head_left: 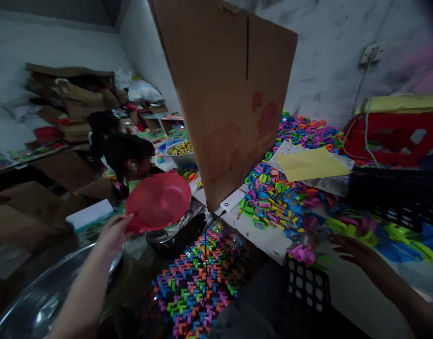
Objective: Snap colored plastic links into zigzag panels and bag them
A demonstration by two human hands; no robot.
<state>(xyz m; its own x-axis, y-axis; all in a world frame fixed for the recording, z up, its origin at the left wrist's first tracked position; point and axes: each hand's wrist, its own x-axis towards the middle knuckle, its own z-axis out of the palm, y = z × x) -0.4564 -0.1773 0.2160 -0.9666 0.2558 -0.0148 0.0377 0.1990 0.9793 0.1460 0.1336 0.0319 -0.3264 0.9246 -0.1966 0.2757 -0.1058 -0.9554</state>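
Observation:
My left hand (118,231) grips the edge of a shallow red plastic basin (159,201) and holds it up, tilted, to the left of the table. No contents show inside the basin. My right hand (350,250) is open over the tabletop, its fingers stretched out to the left and holding nothing. Just past its fingertips lie a pink plastic piece (303,253) and a pile of colourful plastic toy watches (273,202). Larger yellow-green and blue strap-like pieces (403,240) lie behind that hand.
A tall cardboard sheet (230,103) stands on the table beside a white power bank (232,201) with a black cable. Below are small coloured pieces (195,282) and a black crate (308,282). A large metal basin (53,292) is at lower left. Two people (129,150) are beyond.

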